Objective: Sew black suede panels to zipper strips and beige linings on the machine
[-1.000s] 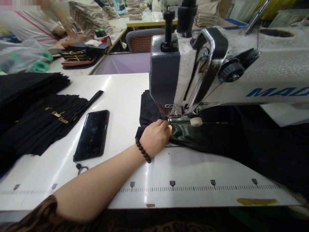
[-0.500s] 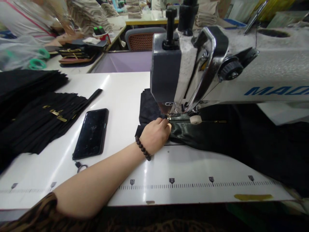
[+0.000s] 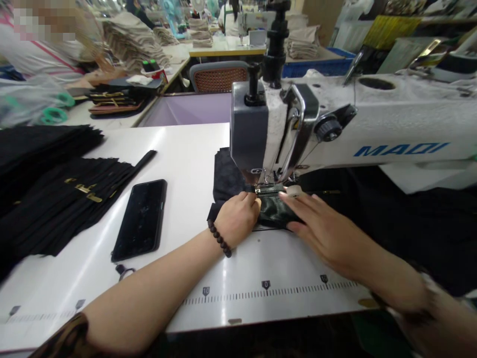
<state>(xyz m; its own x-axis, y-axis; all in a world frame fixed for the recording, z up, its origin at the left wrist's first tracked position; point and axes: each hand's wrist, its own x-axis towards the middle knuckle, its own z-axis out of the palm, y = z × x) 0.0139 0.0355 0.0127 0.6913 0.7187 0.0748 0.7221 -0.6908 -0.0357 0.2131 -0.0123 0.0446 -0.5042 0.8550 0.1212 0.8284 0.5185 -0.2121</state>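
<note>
Fabric [image 3: 274, 213], glossy black with metal zipper [image 3: 270, 192]: partly under white-and-grey metal sewing-machine head [image 3: 251, 136]. Left hand [image 3: 239, 218]: front-left of head, curled over fabric, grip hidden. Right hand [image 3: 318, 226]: newly arrived front-right of head, extended nearly flat, gripping nothing; fabric apparently steadied both sides.

the white table [image 3: 190, 164] is glossy, and pale streaks of light [image 3: 159, 135] lie on it. past its far edge is a purple panel [image 3: 201, 108], with a chair [image 3: 220, 79] behind, grey-framed and woven brown in the back. beyond that stands a bench [image 3: 223, 51] with a yellow front edge, bearing beige piles [image 3: 201, 31]. a side bench [image 3: 179, 64] runs back on the left. a blue fan [image 3: 170, 15] stands further off; a blue crate [image 3: 316, 65] sits right of the chair. the far end is blurred.
</note>
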